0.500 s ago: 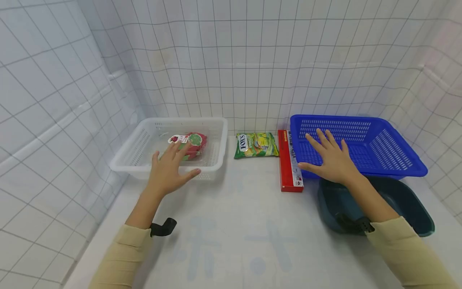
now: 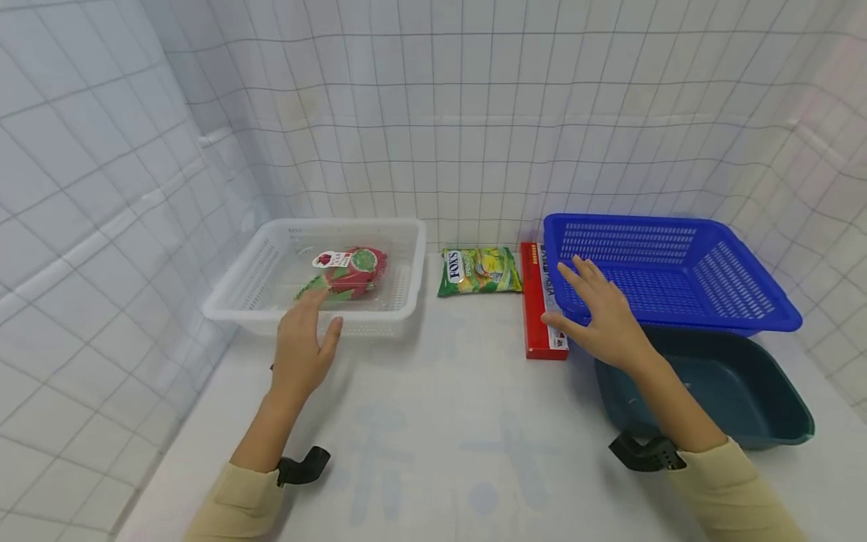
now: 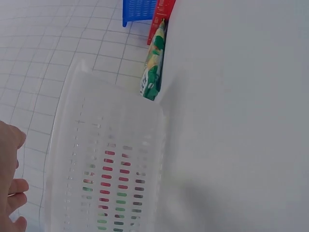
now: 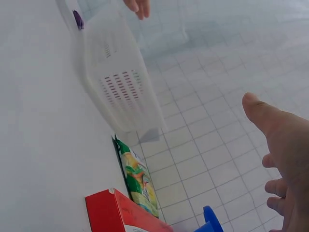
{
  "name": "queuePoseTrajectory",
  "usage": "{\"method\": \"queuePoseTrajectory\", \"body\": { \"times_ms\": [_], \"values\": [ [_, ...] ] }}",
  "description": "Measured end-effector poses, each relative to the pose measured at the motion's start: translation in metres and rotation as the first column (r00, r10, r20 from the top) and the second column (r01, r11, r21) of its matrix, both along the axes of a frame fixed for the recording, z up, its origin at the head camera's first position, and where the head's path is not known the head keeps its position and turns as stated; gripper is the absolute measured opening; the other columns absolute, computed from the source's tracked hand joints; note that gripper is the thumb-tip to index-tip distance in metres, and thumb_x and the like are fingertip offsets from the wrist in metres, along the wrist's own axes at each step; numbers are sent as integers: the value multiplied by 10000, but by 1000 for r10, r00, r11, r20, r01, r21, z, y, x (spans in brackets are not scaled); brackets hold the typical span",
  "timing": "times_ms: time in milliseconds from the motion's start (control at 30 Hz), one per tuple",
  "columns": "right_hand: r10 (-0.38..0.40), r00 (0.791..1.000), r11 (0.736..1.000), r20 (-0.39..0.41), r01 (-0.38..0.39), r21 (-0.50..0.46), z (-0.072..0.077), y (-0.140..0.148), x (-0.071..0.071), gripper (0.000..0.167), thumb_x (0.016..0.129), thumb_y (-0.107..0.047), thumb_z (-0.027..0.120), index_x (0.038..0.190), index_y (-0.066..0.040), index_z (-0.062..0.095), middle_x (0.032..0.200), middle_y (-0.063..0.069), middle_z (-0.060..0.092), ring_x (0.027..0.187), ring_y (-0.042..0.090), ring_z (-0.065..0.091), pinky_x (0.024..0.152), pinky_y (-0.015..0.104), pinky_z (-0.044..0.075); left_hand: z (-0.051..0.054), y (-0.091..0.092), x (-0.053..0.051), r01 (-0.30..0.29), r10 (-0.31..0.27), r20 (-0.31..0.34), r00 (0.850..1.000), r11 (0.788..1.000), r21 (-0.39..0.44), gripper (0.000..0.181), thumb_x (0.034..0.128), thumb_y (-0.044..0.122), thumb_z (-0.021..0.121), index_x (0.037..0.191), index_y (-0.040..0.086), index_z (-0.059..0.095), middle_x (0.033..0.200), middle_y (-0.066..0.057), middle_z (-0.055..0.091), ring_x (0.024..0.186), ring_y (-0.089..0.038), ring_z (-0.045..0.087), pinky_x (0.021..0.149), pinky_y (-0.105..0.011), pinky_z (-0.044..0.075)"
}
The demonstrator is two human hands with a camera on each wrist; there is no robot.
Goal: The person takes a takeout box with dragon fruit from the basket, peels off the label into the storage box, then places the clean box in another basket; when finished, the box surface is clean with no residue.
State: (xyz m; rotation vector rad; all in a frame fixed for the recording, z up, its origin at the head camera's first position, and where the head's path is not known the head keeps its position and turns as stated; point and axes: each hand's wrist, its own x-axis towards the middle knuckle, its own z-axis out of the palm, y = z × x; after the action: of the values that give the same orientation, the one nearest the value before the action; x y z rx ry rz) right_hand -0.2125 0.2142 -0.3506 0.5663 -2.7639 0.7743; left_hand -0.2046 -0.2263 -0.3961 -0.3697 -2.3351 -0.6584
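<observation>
My left hand (image 2: 302, 342) hovers by the front rim of a white plastic basket (image 2: 386, 329), fingers loosely extended and holding nothing. Inside the basket lies a clear pack with a red and green dragon fruit (image 2: 362, 272) print or content; I cannot tell which. My right hand (image 2: 606, 320), fingers spread and holding nothing, is over the left front corner of a blue basket (image 2: 734, 290). Just left of that hand is a long red box (image 2: 535, 316). A green FOXS candy bag (image 2: 479, 271) lies between the baskets.
A dark green basin (image 2: 738, 384) stands in front of the blue basket, partly under my right forearm. A small purple object (image 4: 78, 19) sits beside the white basket, mostly hidden from the head view. Grid-patterned sheeting (image 2: 474, 98) rises behind and at both sides.
Both hands have drawn back toward me and slightly left. The left fingers are closer together, and more of the dragon fruit pack and green basin shows. The objects have stayed in place.
</observation>
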Motion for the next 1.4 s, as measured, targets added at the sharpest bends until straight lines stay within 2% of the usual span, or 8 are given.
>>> {"method": "queuePoseTrajectory", "body": {
  "times_ms": [167, 333, 700, 800, 1033, 1167, 1233, 1400],
  "values": [
    [55, 997, 996, 61, -50, -77, -5, -14, 4, 813, 901, -458, 639, 1541, -115, 275, 1598, 154, 171, 1467, 362, 96, 1034, 743, 147, -5, 0, 14, -71, 80, -32, 996, 974, 216, 431, 913, 50, 627, 1299, -87, 489, 1272, -266, 535, 1217, -420, 479, 989, -563, 384],
    [86, 992, 992, 96, -76, -104, -5, -30, 5, 813, 893, -455, 654, 1541, -131, 284, 1602, 96, 194, 1471, 315, 121, 1042, 711, 208, -12, 5, 20, -104, 118, -1, 993, 882, 459, 405, 894, -26, 641, 1262, -109, 493, 1159, -240, 575, 1085, -338, 555, 921, -328, 448],
    [113, 987, 988, 114, -99, -115, -7, -61, -1, 790, 894, -498, 640, 1520, -121, 340, 1580, 92, 263, 1447, 349, 203, 1065, 678, 215, -13, 7, 11, -301, 86, 352, 932, 724, 621, 515, 975, 252, 598, 1380, 24, 379, 1161, -172, 597, 1046, -278, 626, 825, -275, 503],
    [132, 985, 985, 110, -118, -124, -7, -70, -3, 782, 894, -511, 632, 1520, -141, 346, 1576, 82, 275, 1446, 328, 220, 1069, 661, 234, -10, 10, 7, -286, 55, 327, 943, 635, 718, 506, 975, 243, 599, 1359, 9, 367, 1081, -142, 581, 944, -207, 644, 765, -173, 494],
    [167, 981, 977, 96, -151, -150, -6, -90, -11, 760, 894, -540, 615, 1515, -182, 364, 1564, 62, 308, 1445, 288, 236, 1073, 631, 267, -6, 17, -2, -241, 1, 256, 967, 338, 910, 464, 919, 79, 662, 1274, 10, 371, 940, -86, 482, 712, -71, 624, 750, -164, 531],
    [168, 982, 977, 88, -153, -151, -7, -103, -17, 742, 894, -560, 604, 1506, -202, 385, 1558, 39, 322, 1443, 268, 247, 1079, 614, 273, -6, 19, -5, -220, 6, 226, 974, 240, 945, 420, 893, 4, 672, 1200, 59, 391, 917, -83, 467, 674, -61, 611, 728, -182, 544],
    [170, 982, 976, 85, -156, -153, -7, -109, -20, 736, 895, -562, 601, 1502, -199, 394, 1552, 43, 335, 1440, 266, 254, 1081, 612, 272, -7, 20, -7, -197, 5, 201, 980, 220, 955, 417, 882, -30, 670, 1170, 76, 388, 912, -85, 462, 662, -70, 610, 717, -188, 548],
    [206, 976, 963, 67, -190, -192, -3, -127, -27, 705, 903, -511, 617, 1486, -168, 420, 1530, 53, 374, 1424, 263, 293, 1076, 598, 292, -11, 21, -10, -131, 8, 133, 991, 240, 962, 387, 870, -71, 656, 1131, 41, 393, 896, -98, 460, 623, -73, 605, 688, -194, 553]
  ]
}}
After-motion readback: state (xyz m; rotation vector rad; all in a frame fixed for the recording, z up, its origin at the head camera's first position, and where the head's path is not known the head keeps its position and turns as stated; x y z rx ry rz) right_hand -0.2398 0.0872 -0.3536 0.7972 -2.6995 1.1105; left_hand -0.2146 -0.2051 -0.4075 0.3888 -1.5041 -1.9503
